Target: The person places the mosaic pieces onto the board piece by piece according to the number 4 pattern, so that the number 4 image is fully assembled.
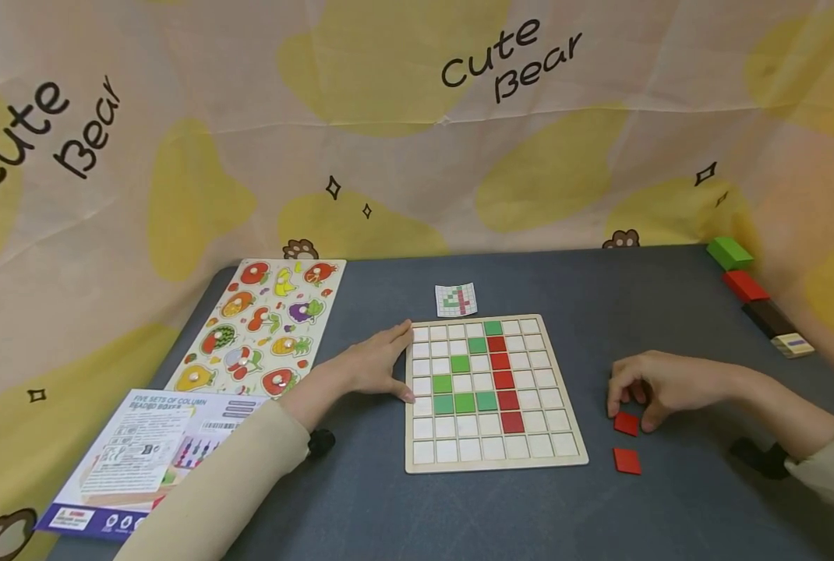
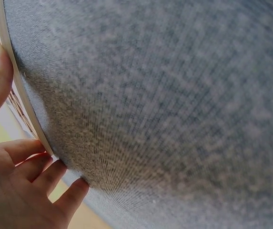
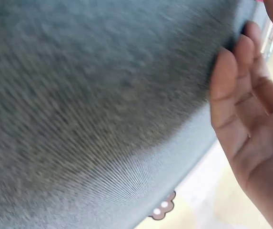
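My left hand [image 1: 378,362] rests at the left edge of a wooden grid board [image 1: 497,463], thumb and fingers spread along its rim. In the left wrist view, the thumb [image 2: 0,71] lies against that rim. Green tiles and a column of red tiles [image 1: 503,379] fill some of the board's white squares. To the right of the board, my right hand [image 1: 662,389] is low over the table, its bent fingers and thumb on either side of a loose red tile [image 1: 626,423]. A second red tile [image 1: 627,460] lies just nearer to me.
A small pattern card [image 1: 455,300] lies behind the board. At left are a fruit puzzle board [image 1: 249,335] and a printed box [image 1: 143,460] overlapping it. Green, red and dark blocks, with a pale one [image 1: 792,345], line the table's far right edge. A patterned cloth hangs behind.
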Available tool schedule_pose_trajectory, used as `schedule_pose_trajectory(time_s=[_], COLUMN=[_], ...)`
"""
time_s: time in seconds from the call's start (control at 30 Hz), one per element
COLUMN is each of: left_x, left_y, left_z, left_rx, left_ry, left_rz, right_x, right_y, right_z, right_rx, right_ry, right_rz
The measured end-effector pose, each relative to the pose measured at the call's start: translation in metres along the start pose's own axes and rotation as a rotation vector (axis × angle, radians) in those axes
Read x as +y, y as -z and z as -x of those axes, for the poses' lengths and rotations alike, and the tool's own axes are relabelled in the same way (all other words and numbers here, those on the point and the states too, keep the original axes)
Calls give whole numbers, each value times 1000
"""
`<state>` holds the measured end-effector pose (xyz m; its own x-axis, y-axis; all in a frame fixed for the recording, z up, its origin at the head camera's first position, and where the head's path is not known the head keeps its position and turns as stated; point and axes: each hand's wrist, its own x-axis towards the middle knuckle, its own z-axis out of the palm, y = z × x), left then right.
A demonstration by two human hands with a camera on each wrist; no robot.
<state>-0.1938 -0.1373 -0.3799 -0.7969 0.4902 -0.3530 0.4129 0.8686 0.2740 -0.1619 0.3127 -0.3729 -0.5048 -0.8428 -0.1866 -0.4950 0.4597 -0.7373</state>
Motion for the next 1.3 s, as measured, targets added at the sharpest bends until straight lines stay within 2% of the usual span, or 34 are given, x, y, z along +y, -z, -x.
schedule_pose_trajectory(time_s=[0.13,0.37,0.47,0.53,0.73,0.9,1.07,1.3], left_x=[0,0,-1,-1,-1,-1,-1,0], left_y=[0,0,0,0,-1,1,1,1], left_z=[0,0,0,0,0,0,0,0], left_rx=[0,3,0,-2,2,-2,-5,-9], left_ry=[2,-5,0,-3,-13,-11,-5,-1], left_rz=[4,9,9,9,6,6,13,12], right_x=[-2,-13,-19,-23,-45,-64,-75,-83], right_y=[-4,-3,-4,-8,-25,-41,-53,-61], right_z=[-5,-19,-30,-38,-65,-83,-93,-98], right_rx=[65,217,275,293,251,203,178,167], right_ry=[-38,-196,-202,-193,-122,-72,-54,-38], right_rz=[74,147,146,108,-10,-36,-19,60])
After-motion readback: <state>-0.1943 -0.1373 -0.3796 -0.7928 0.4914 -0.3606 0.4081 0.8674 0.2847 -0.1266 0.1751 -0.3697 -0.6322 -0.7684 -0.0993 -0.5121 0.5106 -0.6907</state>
